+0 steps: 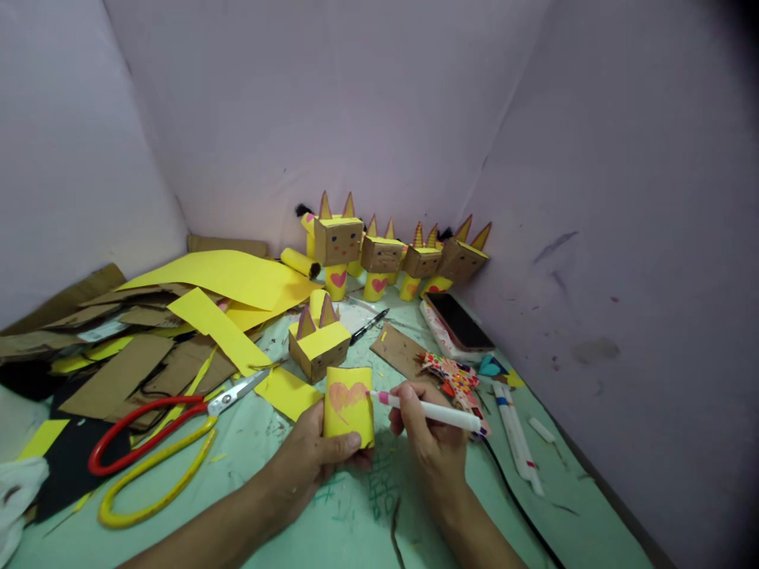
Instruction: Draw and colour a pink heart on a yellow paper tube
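A short yellow paper tube (349, 420) with a pink-orange heart drawn on it is upright in my left hand (320, 450), thumb across its lower front. My right hand (430, 438) is closed around a white marker (447, 414), whose pink tip end points left at the heart's right edge; whether it touches the paper is hard to tell. Just behind the tube sits a cardboard box head (320, 348) with a yellow top and two pointed ears. Farther back stand several finished-looking figures (337, 241) with box heads, ears and yellow bodies bearing hearts.
Large scissors (210, 407) with red and yellow handles lie at the left, beside piled cardboard (124, 375) and yellow paper (219, 276). A phone (459, 320), patterned pencil case (454, 375), white markers (517, 435) and black cable (513, 494) lie right. Walls enclose the green table.
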### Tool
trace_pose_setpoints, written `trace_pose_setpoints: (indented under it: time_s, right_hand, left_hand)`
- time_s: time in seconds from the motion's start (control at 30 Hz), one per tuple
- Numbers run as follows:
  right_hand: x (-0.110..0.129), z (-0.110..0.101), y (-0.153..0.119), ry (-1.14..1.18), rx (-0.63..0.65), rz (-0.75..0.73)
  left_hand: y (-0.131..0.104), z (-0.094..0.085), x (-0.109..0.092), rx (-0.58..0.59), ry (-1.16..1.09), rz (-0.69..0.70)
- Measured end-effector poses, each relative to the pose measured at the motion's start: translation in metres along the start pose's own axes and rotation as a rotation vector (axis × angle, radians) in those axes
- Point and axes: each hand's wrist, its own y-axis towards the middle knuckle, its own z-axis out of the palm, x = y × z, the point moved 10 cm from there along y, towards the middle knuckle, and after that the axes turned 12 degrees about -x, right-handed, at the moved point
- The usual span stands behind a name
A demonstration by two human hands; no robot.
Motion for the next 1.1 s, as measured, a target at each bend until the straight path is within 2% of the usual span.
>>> trace_pose_setpoints:
  time_s: [0.17,0.33,0.57,0.73,0.87,1.0,1.1]
  right_hand:
    - [0.003,0.005,-0.004,0.0,0.048,-0.007]
    - [0.007,0.01,-0.009,0.014,0.099,-0.047]
    - [-0.006,0.004,-0.005,0.002,0.026,0.063]
    - [0.002,0.01,-0.008,0.019,0.09,-0.011]
    - [0.0,0.006,-0.006,0.009,0.059,-0.001]
    - [0.003,0.011,-0.008,0.014,0.111,-0.031]
    - [0.003,0.007,-0.006,0.009,0.084,-0.023]
  left_hand:
    - [0.001,-0.003,0.001,-0.015,0.003,0.001]
    - [0.0,0.0,0.001,0.021,0.0,0.005]
    - [0.0,-0.003,0.0,-0.007,0.006,0.008]
    - [0.001,-0.003,0.003,0.008,0.006,0.005]
    - [0.003,-0.003,0.002,0.011,0.001,0.008]
    - [0.001,-0.001,-0.001,-0.006,0.007,0.004]
    - [-0.002,0.001,-0.002,-0.003,0.021,-0.004]
